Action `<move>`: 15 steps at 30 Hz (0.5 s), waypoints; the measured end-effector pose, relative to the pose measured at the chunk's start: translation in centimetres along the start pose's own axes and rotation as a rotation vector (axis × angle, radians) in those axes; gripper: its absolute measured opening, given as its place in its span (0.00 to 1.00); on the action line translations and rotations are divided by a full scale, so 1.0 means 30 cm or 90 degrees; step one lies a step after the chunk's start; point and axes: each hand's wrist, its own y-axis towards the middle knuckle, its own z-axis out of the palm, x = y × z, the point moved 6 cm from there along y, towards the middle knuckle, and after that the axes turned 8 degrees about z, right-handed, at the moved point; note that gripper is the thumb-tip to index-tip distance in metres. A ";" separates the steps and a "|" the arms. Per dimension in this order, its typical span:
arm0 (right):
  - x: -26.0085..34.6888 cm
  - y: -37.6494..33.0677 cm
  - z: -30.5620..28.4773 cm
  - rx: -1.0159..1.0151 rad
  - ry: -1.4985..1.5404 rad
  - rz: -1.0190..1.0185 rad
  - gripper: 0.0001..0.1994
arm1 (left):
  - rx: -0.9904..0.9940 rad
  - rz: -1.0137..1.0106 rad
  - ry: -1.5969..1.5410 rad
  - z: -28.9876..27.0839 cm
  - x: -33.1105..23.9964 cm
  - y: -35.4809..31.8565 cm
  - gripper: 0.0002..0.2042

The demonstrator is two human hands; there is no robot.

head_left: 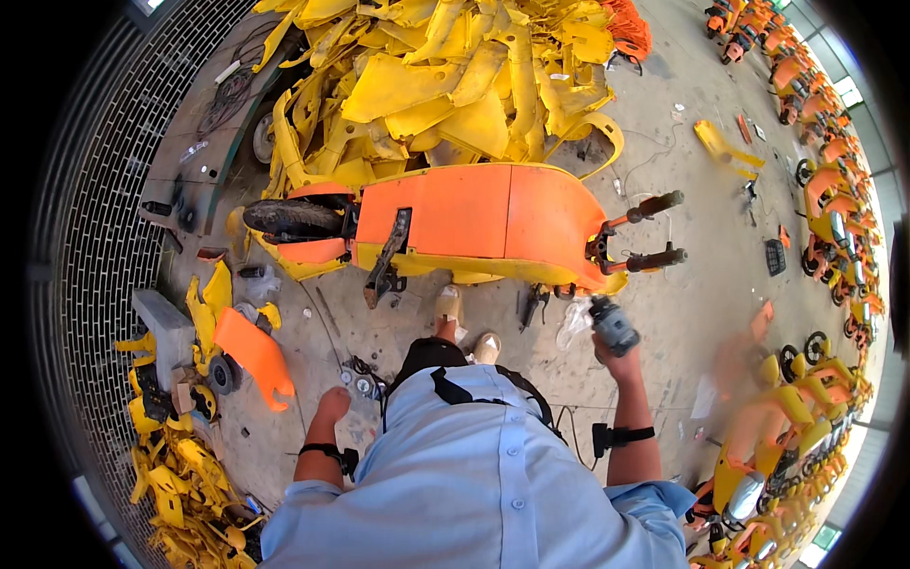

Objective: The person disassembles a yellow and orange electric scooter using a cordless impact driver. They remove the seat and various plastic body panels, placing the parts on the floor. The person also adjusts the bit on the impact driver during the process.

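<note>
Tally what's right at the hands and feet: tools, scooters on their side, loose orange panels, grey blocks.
Power tool, in the right hand: 1
Scooter lying on its side: 1
Loose orange panel: 1
Grey block: 1
Total: 4
Left hand holds nothing. The yellow panel heap is too tangled to count.

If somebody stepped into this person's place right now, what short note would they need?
Right hand: gripping a grey power tool, raised near the handlebars.
Left hand: empty, hanging at the side, fingers curled.
The orange and yellow scooter lies on its side on the concrete floor just ahead of the feet, front wheel to the left.
Done: loose yellow panels lie piled behind; an orange panel lies at left.
Left: this scooter's body panels are still on.
</note>
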 end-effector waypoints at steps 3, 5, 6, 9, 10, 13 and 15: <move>-0.027 -0.036 0.121 0.034 0.014 -0.095 0.16 | -0.051 0.053 0.026 -0.129 -0.293 0.007 0.15; 0.069 -0.037 0.224 0.163 0.038 -0.084 0.20 | -0.105 0.121 0.029 -0.192 -0.431 -0.019 0.15; 0.126 -0.047 0.263 0.190 0.050 -0.104 0.20 | -0.122 0.127 0.027 -0.200 -0.462 -0.018 0.14; 0.141 -0.041 0.407 0.285 0.033 -0.138 0.20 | -0.138 0.138 -0.005 -0.211 -0.542 -0.007 0.12; 0.185 -0.047 0.435 0.308 0.039 -0.158 0.20 | -0.120 0.129 -0.032 -0.213 -0.571 -0.012 0.12; 0.315 -0.045 0.505 0.485 0.080 -0.022 0.19 | -0.091 0.090 -0.016 -0.203 -0.537 -0.037 0.12; 0.378 -0.028 0.535 0.602 0.086 0.085 0.19 | -0.084 0.062 0.010 -0.192 -0.490 -0.066 0.12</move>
